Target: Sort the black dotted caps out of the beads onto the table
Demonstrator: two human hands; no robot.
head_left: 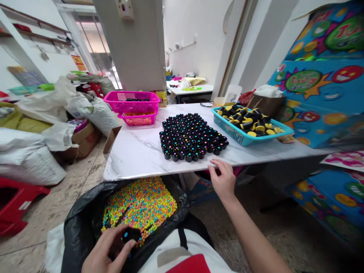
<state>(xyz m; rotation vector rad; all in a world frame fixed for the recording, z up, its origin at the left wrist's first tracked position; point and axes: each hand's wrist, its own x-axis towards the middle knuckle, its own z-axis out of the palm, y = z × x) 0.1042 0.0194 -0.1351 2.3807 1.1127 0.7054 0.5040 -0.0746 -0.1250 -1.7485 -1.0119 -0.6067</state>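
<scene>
My left hand (106, 250) grips a small black cup (133, 234) with a blue ball showing at its opening. Below and around that hand lies a heap of small multicoloured balls (139, 201) in a black plastic bag (79, 212). My right hand (224, 181) hovers at the front edge of the white marbled table (133, 155), fingers apart and nothing visible in them. Just beyond it, a tight block of black cups (187, 136) stands upright on the table, coloured balls showing in their tops.
A turquoise basket (247, 139) of black cups and yellow parts sits on the table's right. Pink baskets (132, 100) are stacked at its back left. Blue printed boxes (315, 102) rise at the right. Sacks (31, 151) and a red stool (19, 201) occupy the left floor.
</scene>
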